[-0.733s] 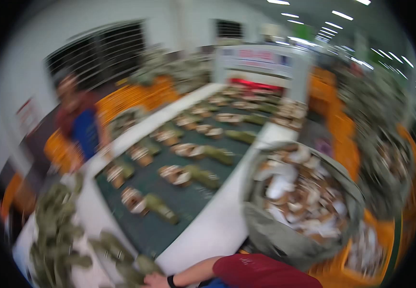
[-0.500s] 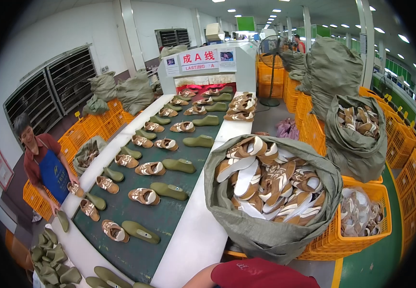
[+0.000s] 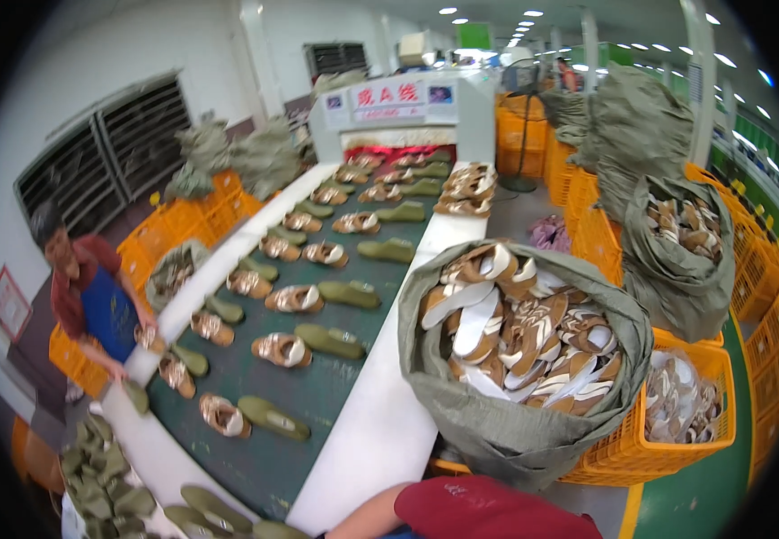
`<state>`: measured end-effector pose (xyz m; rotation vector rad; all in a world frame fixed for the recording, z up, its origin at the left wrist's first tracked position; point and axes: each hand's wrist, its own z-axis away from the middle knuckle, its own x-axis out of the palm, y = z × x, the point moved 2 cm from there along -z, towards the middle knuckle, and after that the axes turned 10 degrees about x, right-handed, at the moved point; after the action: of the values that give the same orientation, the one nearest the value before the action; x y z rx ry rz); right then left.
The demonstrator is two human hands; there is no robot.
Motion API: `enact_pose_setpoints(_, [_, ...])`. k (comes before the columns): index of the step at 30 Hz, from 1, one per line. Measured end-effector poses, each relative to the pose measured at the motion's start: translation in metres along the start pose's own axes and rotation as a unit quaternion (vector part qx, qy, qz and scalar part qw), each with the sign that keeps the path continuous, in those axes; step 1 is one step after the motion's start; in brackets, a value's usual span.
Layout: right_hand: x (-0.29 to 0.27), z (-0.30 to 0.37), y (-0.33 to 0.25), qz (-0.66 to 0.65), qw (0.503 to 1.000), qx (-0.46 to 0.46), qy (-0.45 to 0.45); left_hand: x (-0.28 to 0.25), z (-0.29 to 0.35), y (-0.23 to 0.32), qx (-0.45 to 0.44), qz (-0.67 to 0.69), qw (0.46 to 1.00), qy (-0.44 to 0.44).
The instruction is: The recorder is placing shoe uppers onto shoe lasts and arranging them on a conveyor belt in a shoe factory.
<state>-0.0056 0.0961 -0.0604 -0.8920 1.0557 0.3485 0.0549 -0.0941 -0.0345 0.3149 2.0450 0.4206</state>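
Note:
Neither of my hands shows. My right forearm [image 3: 367, 514] in a dark red sleeve [image 3: 497, 508] reaches left along the lower edge, and its hand is cut off below the picture. Nearest to it, green shoe lasts [image 3: 214, 509] lie at the near end of a dark green conveyor belt [image 3: 237, 467]. Brown-and-white shoes [image 3: 224, 415] stand in rows along the belt, each beside a green last [image 3: 272, 418]. Right of the belt, a large grey-green sack [image 3: 497, 440] gapes wide, full of brown-and-white shoes [image 3: 528, 332].
Across the belt, a person in a blue apron [image 3: 107, 314] touches a shoe and a last. A heap of lasts [image 3: 93, 472] lies front left. Orange crates [image 3: 690, 395] and another shoe-filled sack [image 3: 681, 260] stand right. A machine [image 3: 475, 117] spans the belt's far end.
The view has shifted slightly, so the scene sits a little higher and further right. My right forearm now extends further left along the lower edge.

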Motion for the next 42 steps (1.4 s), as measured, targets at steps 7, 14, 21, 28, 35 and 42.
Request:
enact_pose_setpoints(7, [-0.034, 0.020, -0.006, -0.083, 0.996, 0.012, -0.001, 0.037, -0.013, -0.022, -0.054, 0.156, 0.985, -0.055])
enact_pose_setpoints(14, [-0.044, 0.039, -0.016, -0.041, 0.999, 0.031, -0.016, 0.004, -0.008, 0.017, -0.063, 0.041, 0.997, 0.019])
enact_pose_setpoints(21, [-0.041, 0.046, -0.031, -0.013, 1.000, 0.023, -0.007, -0.006, 0.012, 0.019, -0.094, 0.036, 0.994, 0.036])
enact_pose_setpoints(28, [-0.045, 0.047, -0.026, -0.006, 1.000, 0.025, 0.013, -0.005, 0.006, 0.024, -0.095, 0.054, 0.993, 0.042])
enact_pose_setpoints(35, [-0.042, 0.044, -0.025, 0.006, 0.999, 0.021, 0.024, -0.006, 0.004, 0.023, -0.093, 0.046, 0.994, 0.036])
enact_pose_setpoints(42, [-0.042, 0.040, -0.025, -0.012, 0.999, 0.013, 0.032, -0.003, 0.002, 0.019, -0.084, 0.034, 0.995, 0.046])
